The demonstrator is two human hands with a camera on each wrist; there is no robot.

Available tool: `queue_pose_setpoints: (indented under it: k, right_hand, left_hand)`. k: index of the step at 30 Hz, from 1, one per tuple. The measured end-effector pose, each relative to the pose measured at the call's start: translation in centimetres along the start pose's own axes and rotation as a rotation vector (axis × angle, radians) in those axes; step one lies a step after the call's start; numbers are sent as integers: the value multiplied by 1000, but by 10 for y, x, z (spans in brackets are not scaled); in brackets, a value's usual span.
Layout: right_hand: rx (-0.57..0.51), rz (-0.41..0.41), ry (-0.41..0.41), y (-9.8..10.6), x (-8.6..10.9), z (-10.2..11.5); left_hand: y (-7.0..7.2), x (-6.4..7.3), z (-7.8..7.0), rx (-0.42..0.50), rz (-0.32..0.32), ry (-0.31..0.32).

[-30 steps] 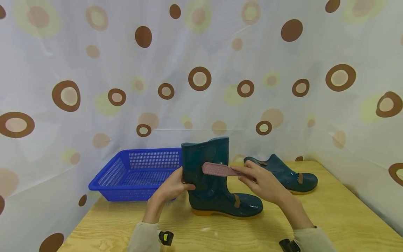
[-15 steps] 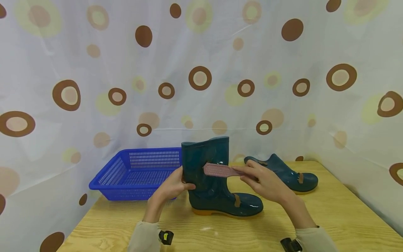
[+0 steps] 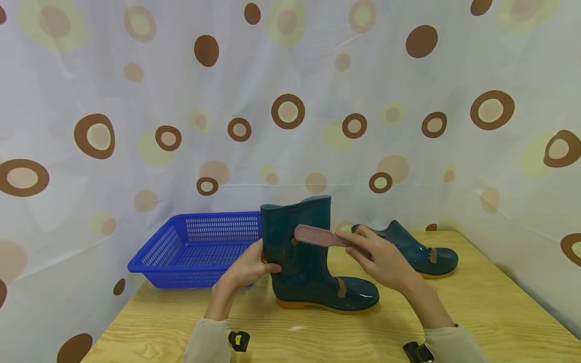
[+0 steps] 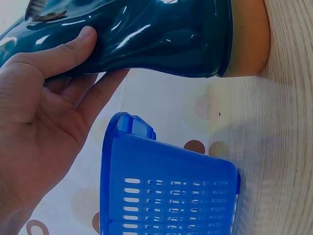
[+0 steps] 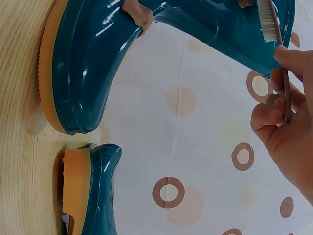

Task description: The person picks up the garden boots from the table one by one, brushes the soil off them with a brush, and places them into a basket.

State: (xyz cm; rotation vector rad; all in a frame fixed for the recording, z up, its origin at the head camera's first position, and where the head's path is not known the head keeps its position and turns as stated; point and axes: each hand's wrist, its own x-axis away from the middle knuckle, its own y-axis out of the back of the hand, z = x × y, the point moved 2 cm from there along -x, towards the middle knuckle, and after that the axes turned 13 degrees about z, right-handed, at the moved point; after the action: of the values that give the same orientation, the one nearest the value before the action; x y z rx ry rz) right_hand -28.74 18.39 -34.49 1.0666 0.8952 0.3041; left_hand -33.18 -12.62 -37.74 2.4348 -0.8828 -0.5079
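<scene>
A glossy dark green rain boot (image 3: 299, 280) with an orange sole stands upright on the table, toe to the right. My left hand (image 3: 248, 267) grips the back of its shaft, thumb on the near side. Between thumb and fingers, my right hand (image 3: 386, 263) holds a pink-handled brush (image 3: 315, 236) across the upper shaft. In the right wrist view the brush's white bristles (image 5: 267, 22) face the boot. One brown smear (image 3: 342, 287) crosses the instep, and another brown spot (image 3: 294, 241) shows just below the brush head.
Behind and left of the boot sits a blue perforated plastic basket (image 3: 199, 278). A second green boot (image 3: 442, 261), also with a brown smear, stands at the back right, partly hidden by my right hand. A spotted curtain (image 3: 290, 156) backs the wooden table (image 3: 313, 338).
The brush shifts slightly right, then moves up the shaft, uncovering the brown spot below its head. My left hand and the boot stay almost still.
</scene>
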Motion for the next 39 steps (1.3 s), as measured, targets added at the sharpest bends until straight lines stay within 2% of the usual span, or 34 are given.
queue_pose_setpoints:
  k: [10, 19, 25, 29, 36, 39]
  right_hand:
    - [-26, 65, -10, 1, 1, -1]
    - [-63, 123, -37, 4, 3, 0]
    - [-46, 169, -49, 3, 4, 1]
    - [-44, 141, -21, 5, 4, 1]
    - [-21, 6, 36, 8, 3, 1]
    - [-6, -21, 44, 6, 1, 2]
  left_hand:
    - [0, 0, 0, -14, -7, 17]
    - [1, -1, 2, -21, 3, 3]
    - [1, -1, 2, -22, 9, -5]
    - [0, 0, 3, -21, 8, 1]
    - [0, -1, 1, -20, 2, 1]
    - [0, 0, 1, -16, -1, 9]
